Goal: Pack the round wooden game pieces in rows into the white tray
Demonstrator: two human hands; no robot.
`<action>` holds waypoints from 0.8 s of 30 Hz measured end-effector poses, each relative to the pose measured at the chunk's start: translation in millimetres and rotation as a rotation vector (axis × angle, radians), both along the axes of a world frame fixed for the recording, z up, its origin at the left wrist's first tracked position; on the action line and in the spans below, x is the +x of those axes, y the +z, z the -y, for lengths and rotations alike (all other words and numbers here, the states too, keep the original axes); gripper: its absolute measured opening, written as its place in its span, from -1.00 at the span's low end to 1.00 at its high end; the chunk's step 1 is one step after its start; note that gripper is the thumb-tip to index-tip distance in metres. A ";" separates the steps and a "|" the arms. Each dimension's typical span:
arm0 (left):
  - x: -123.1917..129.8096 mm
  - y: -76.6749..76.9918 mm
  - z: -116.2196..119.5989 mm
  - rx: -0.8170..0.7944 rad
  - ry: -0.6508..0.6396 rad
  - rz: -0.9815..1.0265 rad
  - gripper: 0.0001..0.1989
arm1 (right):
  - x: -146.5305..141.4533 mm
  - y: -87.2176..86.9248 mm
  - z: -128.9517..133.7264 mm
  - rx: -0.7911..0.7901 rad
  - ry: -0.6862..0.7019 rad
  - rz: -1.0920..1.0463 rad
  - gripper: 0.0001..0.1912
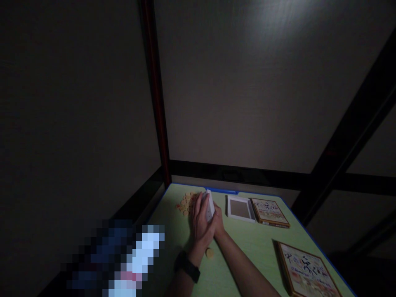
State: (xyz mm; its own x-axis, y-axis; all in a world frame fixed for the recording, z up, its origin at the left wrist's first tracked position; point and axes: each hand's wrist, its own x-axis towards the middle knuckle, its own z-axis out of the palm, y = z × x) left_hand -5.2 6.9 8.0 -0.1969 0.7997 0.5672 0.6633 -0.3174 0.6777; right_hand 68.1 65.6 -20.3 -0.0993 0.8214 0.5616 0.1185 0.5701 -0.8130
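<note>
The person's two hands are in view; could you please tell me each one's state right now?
Left hand: closed on a white, box-like rectangular item.
Right hand: closed on the same item from its right side, partly hidden.

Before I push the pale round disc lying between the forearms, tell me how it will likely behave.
The pale round disc seems to lie flat on the green tabletop, so it would probably slide rather than roll. Its rounded outline suggests it could roll if stood on edge. Small beside the black wristband, it is likely light.
</note>
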 end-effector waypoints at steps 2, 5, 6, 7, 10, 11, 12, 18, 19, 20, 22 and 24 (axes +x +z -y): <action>-1.1 0.7 0.7 0.022 0.006 0.008 -0.41 | 1.6 7.9 3.6 0.013 0.002 0.029 -0.69; -4.7 2.6 1.6 0.049 -0.001 0.047 -0.40 | 1.9 15.9 6.2 0.014 -0.028 0.106 -0.68; -6.3 3.1 1.7 0.054 -0.006 0.066 -0.40 | 1.8 17.4 6.3 0.011 -0.045 0.144 -0.68; -7.8 3.3 1.7 0.058 -0.011 0.090 -0.40 | 1.7 18.3 6.1 0.006 -0.064 0.184 -0.66; -11.6 2.4 1.2 0.063 -0.020 0.188 -0.42 | 2.1 18.2 4.7 -0.015 -0.102 0.255 -0.60; -12.4 1.6 0.9 0.064 -0.018 0.215 -0.42 | 2.3 17.7 4.3 -0.021 -0.107 0.262 -0.59; -13.0 0.7 0.6 0.067 -0.015 0.233 -0.42 | 2.2 17.1 4.0 -0.025 -0.115 0.266 -0.60; -16.0 -3.6 -1.1 0.104 -0.001 0.260 -0.41 | -0.4 17.8 8.2 -0.011 -0.223 0.331 -0.63; -17.0 -3.5 -1.3 0.117 -0.002 0.272 -0.41 | 0.7 18.1 10.5 -0.001 -0.226 0.341 -0.63; -18.4 -3.1 -1.4 0.132 -0.003 0.285 -0.41 | 3.0 18.2 13.7 0.011 -0.224 0.350 -0.62; -22.0 -1.3 -1.3 0.164 0.003 0.322 -0.41 | 11.5 18.0 24.6 0.043 -0.204 0.377 -0.60; -26.5 1.3 -0.9 0.203 0.018 0.378 -0.42 | 24.5 18.2 42.9 0.084 -0.173 0.432 -0.59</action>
